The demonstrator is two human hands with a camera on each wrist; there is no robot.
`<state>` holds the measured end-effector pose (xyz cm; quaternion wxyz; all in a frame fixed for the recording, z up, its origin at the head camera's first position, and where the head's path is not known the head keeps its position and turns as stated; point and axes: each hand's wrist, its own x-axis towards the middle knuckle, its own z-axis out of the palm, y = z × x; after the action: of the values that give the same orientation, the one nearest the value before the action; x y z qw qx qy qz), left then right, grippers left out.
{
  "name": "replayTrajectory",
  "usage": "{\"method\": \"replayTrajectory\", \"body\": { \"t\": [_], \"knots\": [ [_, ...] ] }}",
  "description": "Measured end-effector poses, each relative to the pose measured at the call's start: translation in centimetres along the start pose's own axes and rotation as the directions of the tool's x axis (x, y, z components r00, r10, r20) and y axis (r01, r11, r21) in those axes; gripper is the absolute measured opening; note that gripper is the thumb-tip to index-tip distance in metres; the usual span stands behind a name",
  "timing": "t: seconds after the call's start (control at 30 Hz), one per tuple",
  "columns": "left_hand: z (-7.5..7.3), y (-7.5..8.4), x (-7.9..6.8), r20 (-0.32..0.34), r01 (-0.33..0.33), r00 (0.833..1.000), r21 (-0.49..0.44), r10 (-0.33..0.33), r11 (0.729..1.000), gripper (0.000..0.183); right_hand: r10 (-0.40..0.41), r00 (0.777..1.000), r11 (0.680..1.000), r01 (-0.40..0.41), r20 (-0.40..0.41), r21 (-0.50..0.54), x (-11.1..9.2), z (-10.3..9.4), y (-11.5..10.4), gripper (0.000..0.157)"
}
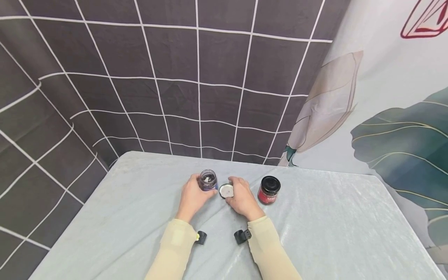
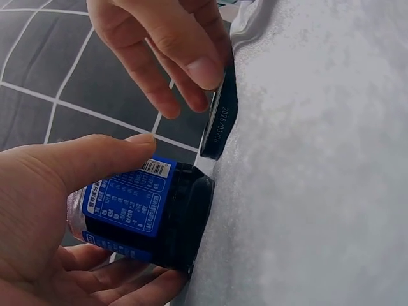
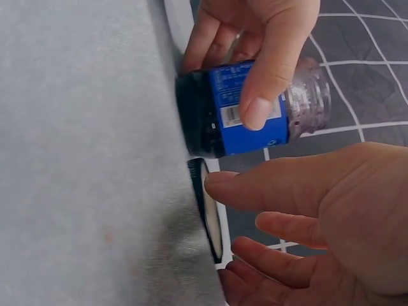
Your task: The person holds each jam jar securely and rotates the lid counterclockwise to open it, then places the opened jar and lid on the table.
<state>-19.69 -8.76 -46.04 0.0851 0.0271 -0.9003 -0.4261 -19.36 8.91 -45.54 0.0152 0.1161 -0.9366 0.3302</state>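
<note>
A glass jar with a blue label (image 1: 209, 187) stands uncapped and upright on the table, some dark contents visible through its mouth. My left hand (image 1: 193, 197) grips it around the side, thumb across the label in the left wrist view. Just right of the jar, a dark-rimmed lid (image 1: 226, 191) lies with its pale inside facing up. Beside the lid is my right hand (image 1: 242, 197), its thumb (image 3: 223, 185) at the rim and its other fingers loosely spread. Whether those fingers touch the lid is hard to tell.
Right of my right hand stands a second jar (image 1: 268, 190) with a black lid and a red label. A pale grey cloth covers the table (image 1: 332, 225). Behind it hangs a dark curtain (image 1: 175, 93) with a white grid. Small black devices sit at both wrists.
</note>
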Motion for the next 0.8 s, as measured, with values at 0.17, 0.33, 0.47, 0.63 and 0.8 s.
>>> {"method": "replayTrajectory", "body": {
  "t": [0.17, 0.33, 0.47, 0.63, 0.8],
  "knots": [
    [0.0, 0.0, 0.0, 0.006, -0.001, 1.000, -0.018, 0.001, 1.000, 0.080, -0.005, 1.000, 1.000, 0.005, -0.007, 0.012, -0.2, -0.4, -0.3, 0.065],
    [-0.2, -0.2, 0.2, 0.009, 0.002, 1.000, -0.045, -0.001, 0.999, 0.085, -0.010, 1.000, 1.000, 0.010, -0.013, 0.011, -0.2, -0.7, -0.7, 0.063],
    [-0.6, -0.2, 0.3, 0.004, 0.010, 1.000, -0.060, -0.010, 0.998, 0.089, -0.023, 1.000, 1.000, 0.023, -0.006, 0.013, -0.1, -0.8, -1.1, 0.063],
    [-0.9, 0.1, 0.4, 0.015, -0.004, 1.000, -0.079, 0.005, 0.997, 0.095, -0.018, 1.000, 1.000, 0.018, -0.012, 0.016, -0.3, -1.3, -1.4, 0.063],
    [-1.1, 0.5, 0.3, 0.001, -0.016, 1.000, -0.111, 0.016, 0.994, 0.098, -0.028, 0.999, 1.000, 0.028, -0.025, 0.011, -0.6, -1.7, -1.5, 0.060]
  ]
}}
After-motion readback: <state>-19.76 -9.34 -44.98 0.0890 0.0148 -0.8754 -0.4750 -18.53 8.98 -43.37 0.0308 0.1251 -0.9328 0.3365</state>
